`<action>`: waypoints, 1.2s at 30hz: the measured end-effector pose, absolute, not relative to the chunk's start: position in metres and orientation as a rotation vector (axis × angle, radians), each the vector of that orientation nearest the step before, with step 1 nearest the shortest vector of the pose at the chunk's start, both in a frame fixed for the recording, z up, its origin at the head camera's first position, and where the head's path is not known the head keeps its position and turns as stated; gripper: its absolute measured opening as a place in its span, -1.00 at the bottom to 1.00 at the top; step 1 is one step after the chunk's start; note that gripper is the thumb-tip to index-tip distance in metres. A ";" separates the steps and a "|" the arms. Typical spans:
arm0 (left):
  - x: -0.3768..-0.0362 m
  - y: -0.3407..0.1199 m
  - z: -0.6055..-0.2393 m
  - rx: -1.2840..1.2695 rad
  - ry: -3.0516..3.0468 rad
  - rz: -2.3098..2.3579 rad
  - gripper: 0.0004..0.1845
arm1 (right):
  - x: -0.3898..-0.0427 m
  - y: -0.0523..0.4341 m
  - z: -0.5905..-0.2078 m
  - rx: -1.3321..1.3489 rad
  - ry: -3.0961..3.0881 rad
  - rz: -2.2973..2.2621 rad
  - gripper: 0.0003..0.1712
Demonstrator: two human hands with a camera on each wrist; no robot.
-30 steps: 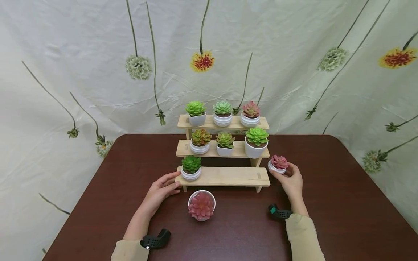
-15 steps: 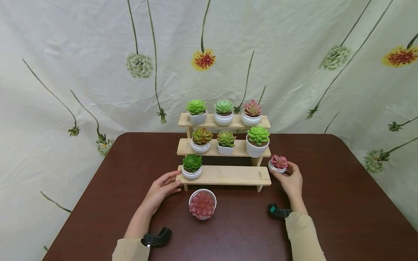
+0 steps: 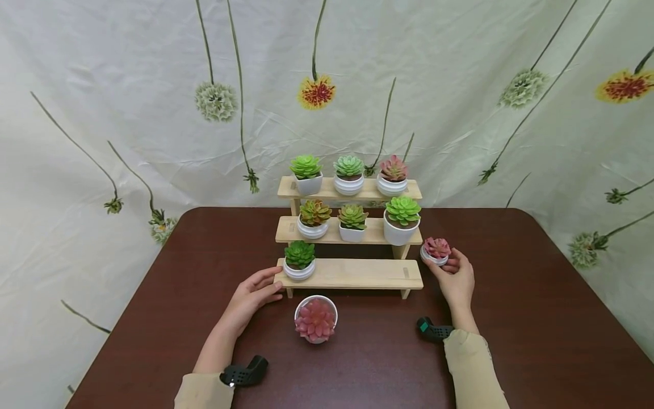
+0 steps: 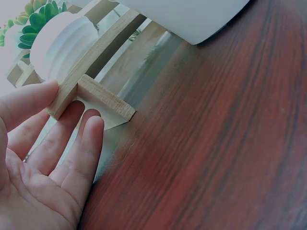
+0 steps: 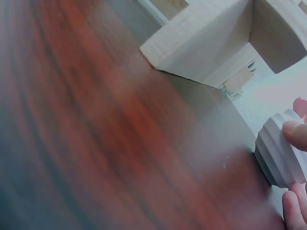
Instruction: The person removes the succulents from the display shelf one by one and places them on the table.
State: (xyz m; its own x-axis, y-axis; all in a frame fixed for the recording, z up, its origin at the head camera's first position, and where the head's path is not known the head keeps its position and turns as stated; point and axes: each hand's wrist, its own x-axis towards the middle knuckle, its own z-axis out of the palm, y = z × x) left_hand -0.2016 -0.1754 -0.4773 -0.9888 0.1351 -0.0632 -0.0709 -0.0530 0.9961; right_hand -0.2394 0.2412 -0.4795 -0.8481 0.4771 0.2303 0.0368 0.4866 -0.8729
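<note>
step: shelving pots, judged | right hand (image 3: 456, 280) pinched pink pot (image 3: 435, 251) on desk (image 3: 511, 318) by shelf's (image 3: 357, 274) right end | left hand (image 3: 252, 296) lay open, steadying shelf's left end | next called for lift onto bottom step

Blurred right-wrist view, small pink succulent pot (image 5: 279, 155) cut off at the edge.

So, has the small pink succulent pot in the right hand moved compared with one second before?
Yes. The small pink succulent pot has gone slightly up, nearer the middle shelf of the wooden stand.
</note>
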 end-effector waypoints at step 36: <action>-0.203 -0.177 -0.477 0.041 2.057 2.165 -0.50 | -0.246 0.252 -0.450 -0.381 -2.112 1.531 -0.44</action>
State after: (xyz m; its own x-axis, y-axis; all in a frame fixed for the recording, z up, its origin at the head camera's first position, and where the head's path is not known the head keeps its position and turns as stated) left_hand -0.2028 -0.1765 -0.4766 -0.9876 0.1311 -0.0868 -0.0934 -0.0450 0.9946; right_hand -0.2457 0.2517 -0.4500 -0.8360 0.4980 0.2304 -0.0642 0.3283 -0.9424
